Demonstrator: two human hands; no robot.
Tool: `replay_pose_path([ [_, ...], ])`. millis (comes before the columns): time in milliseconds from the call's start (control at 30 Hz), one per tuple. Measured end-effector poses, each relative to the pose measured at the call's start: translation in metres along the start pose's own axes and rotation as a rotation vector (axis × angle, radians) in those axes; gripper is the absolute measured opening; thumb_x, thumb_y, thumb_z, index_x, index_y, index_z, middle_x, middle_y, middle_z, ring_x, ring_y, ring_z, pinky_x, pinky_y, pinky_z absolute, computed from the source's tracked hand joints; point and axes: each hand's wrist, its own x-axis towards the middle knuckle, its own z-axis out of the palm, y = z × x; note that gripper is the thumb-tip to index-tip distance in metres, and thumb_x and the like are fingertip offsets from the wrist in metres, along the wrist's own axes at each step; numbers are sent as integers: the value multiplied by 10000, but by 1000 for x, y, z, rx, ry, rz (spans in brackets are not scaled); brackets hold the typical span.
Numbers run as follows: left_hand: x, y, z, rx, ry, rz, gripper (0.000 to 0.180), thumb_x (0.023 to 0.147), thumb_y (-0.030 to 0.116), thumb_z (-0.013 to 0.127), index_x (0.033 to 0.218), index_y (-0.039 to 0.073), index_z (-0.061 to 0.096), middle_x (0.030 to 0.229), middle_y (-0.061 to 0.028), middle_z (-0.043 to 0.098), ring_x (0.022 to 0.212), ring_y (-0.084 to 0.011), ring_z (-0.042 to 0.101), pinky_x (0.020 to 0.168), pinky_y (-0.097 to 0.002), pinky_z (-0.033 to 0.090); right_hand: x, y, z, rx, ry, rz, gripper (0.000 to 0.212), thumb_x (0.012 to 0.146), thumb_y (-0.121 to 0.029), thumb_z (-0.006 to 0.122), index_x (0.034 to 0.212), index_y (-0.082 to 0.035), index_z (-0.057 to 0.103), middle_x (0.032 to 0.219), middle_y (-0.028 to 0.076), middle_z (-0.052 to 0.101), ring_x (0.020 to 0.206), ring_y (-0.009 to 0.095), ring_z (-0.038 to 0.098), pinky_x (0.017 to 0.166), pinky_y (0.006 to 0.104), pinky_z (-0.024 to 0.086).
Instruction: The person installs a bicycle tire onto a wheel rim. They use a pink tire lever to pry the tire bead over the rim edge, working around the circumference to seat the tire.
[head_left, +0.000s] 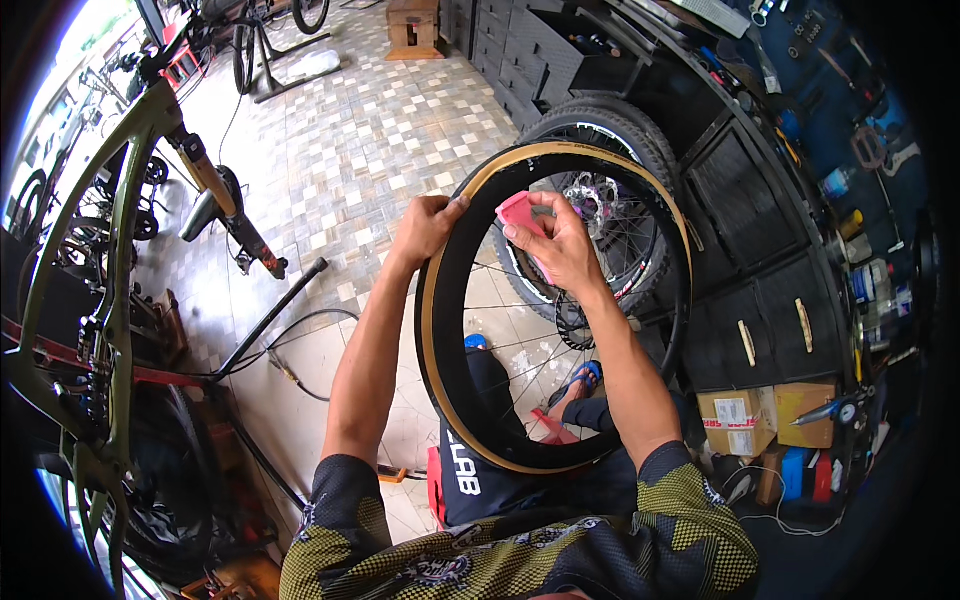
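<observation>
The person sat with a bicycle wheel (470, 330) held upright between the knees, its black tyre with tan sidewall facing the camera. The left hand (428, 225) was closed around the top of the tyre, fingers curled over the tread and thumb on the near side, gripping it firmly. The right hand (555, 245) was just beside it on the upper rim, fingers pinched on a pink tyre lever (522, 215), which was pressed against the tyre's edge at the top of the wheel. The two hands were near each other but not touching.

Directly behind the held wheel stood a second wheel (610, 135) with a knobbly black tyre and a disc rotor, leaning against dark cabinets (745, 200). Through the spokes a foot in a blue sandal (583, 378) was visible on the tiled floor (370, 140). A floor pump (270, 315) with its hose lay on the floor to the left, well apart from the wheel. An olive green bicycle frame (110, 220) stood at the left edge of the view. Cardboard boxes (765, 418) sat low on the right, beneath a wall board hung with tools (840, 110).
</observation>
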Motion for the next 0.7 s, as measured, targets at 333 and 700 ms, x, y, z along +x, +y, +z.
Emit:
replay_pose_path([
  [333, -14, -4, 3, -178, 9, -66, 501, 1061, 398, 676, 817, -38, 711, 660, -2, 593, 601, -79, 501, 522, -326, 418, 27, -6, 17, -787, 47, -198, 480, 1027, -335, 657, 1396, -34, 599, 1133, 282, 737, 1050, 468, 715, 885, 511, 564],
  [700, -13, -8, 6, -241, 24, -69, 492, 1032, 353, 698, 744, -45, 666, 644, -4, 537, 630, -101, 452, 541, -369, 387, 54, -48, 36, -1118, -142, -143, 505, 1035, -445, 630, 1389, -89, 578, 1112, 233, 753, 1055, 433, 725, 901, 546, 565],
])
